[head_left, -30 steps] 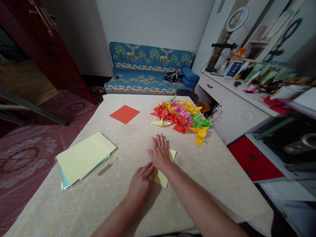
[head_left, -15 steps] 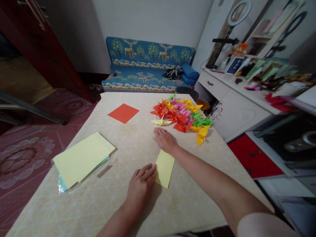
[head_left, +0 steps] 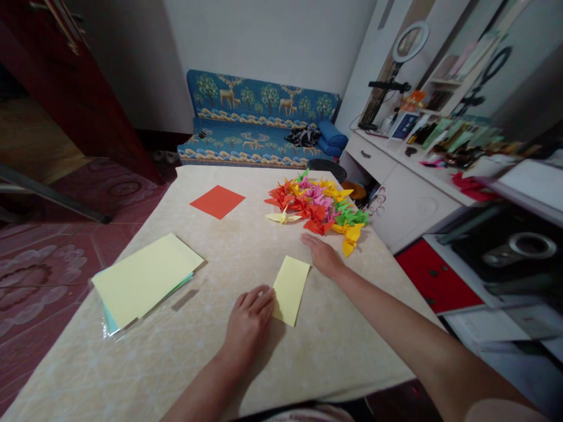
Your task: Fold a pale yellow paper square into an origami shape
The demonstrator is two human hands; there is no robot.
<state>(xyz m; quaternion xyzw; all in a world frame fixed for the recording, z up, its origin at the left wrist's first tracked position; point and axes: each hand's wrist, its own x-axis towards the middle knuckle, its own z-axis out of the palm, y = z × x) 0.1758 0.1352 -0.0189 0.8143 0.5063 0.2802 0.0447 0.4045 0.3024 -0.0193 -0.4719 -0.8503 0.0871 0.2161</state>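
Observation:
A folded piece of pale yellow paper [head_left: 291,288] lies on the table, its long side running away from me. My left hand [head_left: 251,313] is closed at its left edge, the bent fingers close together and holding it there; the thumb is hidden. To the upper right of the paper, my right hand [head_left: 324,257] is open and holds nothing, fingers stretched towards the pile of folded paper cranes [head_left: 314,205]. One pale yellow paper crane [head_left: 284,217] sits at the near left side of that pile.
A square red sheet [head_left: 218,202] lies at the far left of the table [head_left: 211,369]. Nearer, a stack of yellow paper [head_left: 147,281] rests over blue-green sheets and clear wrapping. Beyond stand a blue patterned sofa [head_left: 255,138] and, at right, a cluttered white dresser [head_left: 409,199].
My right hand has moved right, off the far end of the yellow paper, which now shows fully there. My left hand stays at the paper's left edge. The view has shifted slightly.

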